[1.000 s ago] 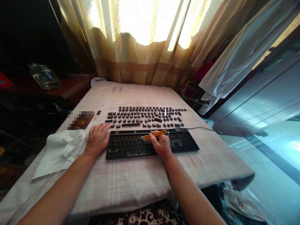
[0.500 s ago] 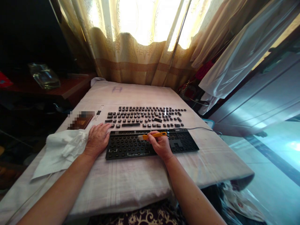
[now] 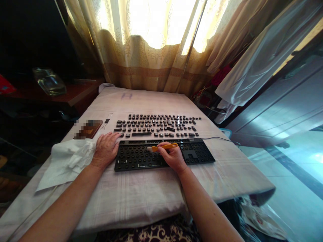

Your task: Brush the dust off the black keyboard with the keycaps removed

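Gripping an orange brush in the closed right hand, tip on keyboard; rested left hand flat, empty.

— What is the room like where you sit?
— Straight ahead of me hangs a beige patterned curtain, and daylight glows bright through its upper part. My worktop wears a pale checked cloth.
— And to the sides?
— On my left it is dark, with a reddish wooden shelf bearing a clear glass vessel. On my right a white sheet hangs draped beside a grey-blue cabinet, and the floor shines bluish.
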Motion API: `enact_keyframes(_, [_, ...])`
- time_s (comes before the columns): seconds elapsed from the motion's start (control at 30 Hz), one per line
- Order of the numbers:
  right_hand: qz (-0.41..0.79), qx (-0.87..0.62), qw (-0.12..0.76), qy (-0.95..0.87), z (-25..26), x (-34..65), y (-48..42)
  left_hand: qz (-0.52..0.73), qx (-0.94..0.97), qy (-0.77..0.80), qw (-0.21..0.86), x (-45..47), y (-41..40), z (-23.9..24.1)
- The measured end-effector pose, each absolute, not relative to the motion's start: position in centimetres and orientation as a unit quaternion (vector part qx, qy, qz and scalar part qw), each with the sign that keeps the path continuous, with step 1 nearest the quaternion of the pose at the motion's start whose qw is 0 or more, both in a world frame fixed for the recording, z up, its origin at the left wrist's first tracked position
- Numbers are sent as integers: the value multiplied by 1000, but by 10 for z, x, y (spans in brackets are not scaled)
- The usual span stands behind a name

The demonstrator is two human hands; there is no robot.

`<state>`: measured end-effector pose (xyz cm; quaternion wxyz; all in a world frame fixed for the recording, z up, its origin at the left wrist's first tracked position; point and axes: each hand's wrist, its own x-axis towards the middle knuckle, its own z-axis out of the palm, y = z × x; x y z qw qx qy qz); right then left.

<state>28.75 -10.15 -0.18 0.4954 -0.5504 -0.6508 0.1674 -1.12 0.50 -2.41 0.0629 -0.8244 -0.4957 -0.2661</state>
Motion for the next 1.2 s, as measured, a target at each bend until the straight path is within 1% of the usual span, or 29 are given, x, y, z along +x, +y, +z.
enact_keyframes(0.17, [207, -539, 537, -616, -7, 289, -99, -272, -822, -497, 58, -11, 5, -25])
enact_keyframes(0.27, [201, -554, 547, -594, -10, 290, -97, -273, -822, -498, 52, -11, 5, -24])
enact_keyframes(0.57, [120, -586, 487, -637, -1, 289, -101, -268, -822, -500, 50, -10, 5, -25])
enact_keyframes(0.8, [132, -554, 487, -662, 0, 287, -101, -274, -820, -500, 53, -10, 5, -26])
enact_keyframes(1.07, [199, -552, 519, -622, -8, 291, -99, -276, -821, -496, 57, -11, 7, -29])
enact_keyframes(1.2, [185, -557, 509, -629, -6, 292, -99, -278, -821, -494, 60, -11, 7, -29])
